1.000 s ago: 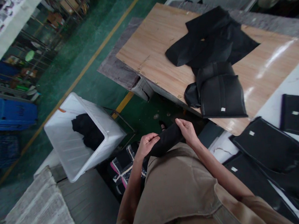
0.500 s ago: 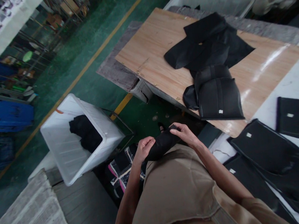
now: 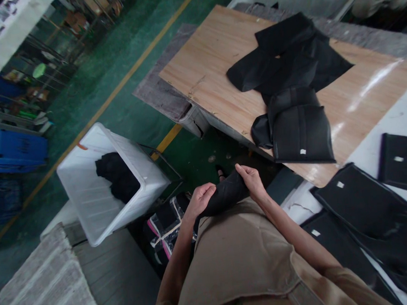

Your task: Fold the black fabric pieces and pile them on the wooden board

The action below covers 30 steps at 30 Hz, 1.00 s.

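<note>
A black fabric piece is stretched between my two hands, just in front of my brown apron. My left hand pinches its upper edge on one side. At the far corner, my right hand grips it between thumb and fingers. The lower part of the cloth is hidden against my body, so its full shape does not show. Close by on the wooden board lies a black sewn piece with a small white label, and behind it a heap of black fabric.
Left of me stands a white plastic bin with black cloth inside. Several labelled black pieces lie on the white table at right. A wrapped bundle sits below my left arm. Blue crates stand far left.
My right hand has risen slightly and shifted outward, pulling the black fabric more taut, and more of its face shows. My left hand has moved slightly right. The view has shifted a little.
</note>
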### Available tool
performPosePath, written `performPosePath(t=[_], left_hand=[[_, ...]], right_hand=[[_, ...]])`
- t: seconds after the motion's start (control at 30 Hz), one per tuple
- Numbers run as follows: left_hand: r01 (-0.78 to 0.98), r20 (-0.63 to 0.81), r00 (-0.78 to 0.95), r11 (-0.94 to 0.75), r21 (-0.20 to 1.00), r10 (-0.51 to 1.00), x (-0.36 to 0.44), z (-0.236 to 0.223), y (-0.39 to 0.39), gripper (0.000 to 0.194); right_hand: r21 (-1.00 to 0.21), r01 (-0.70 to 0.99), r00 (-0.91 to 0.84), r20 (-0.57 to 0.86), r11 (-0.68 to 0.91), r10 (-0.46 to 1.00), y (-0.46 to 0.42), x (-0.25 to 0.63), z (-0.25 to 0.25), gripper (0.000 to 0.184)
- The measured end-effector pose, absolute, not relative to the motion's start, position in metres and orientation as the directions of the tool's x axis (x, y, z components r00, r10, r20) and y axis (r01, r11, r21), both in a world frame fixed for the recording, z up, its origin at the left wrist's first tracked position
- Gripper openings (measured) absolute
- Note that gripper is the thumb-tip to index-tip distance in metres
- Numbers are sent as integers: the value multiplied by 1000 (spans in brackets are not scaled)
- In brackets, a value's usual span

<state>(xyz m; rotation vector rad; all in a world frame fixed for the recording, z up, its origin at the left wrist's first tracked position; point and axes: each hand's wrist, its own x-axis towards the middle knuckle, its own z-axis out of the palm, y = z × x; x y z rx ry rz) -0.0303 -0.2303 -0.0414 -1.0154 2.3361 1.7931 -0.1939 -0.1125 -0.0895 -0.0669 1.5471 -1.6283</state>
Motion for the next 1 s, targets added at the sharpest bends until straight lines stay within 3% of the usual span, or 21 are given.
performPosePath(t=[0.2,0.27,0.33,0.4,0.5,0.57,0.67,1.0], left_hand=[[-489,-411,-788,61,870,-458,-30,-40,-233,31],[-487,-406,-795,73,871,-451,-30,-38,-233,31],[-483,-397,-805,98,870,-441,-30,-37,-232,31],[-481,-388,-813,125,868,-434,-32,-36,-230,31],[-461,-359,-831,167,871,-424,-38,-35,-228,31],[-435,-327,-849,198,878,-416,-41,-35,-228,30],[-443,-324,-847,223,868,-422,-40,-36,-231,31],[-458,-331,-798,152,876,-503,-30,-33,-228,35]], right_hand=[[-838,521,-618,-503,163,-604,-108,-201,-98,51],[-880,426,-635,-455,208,-624,-106,-205,-100,47],[-952,181,-711,-300,247,-636,-104,-210,-97,40],[-952,-159,-746,-57,261,-663,-103,-213,-89,34],[-826,-548,-518,216,128,-828,-105,-211,-72,29],[-763,-646,-283,274,-28,-919,-109,-205,-67,27],[-737,-667,-149,274,-108,-950,-114,-198,-73,38],[-919,-391,-372,116,43,-921,-111,-200,-94,53]])
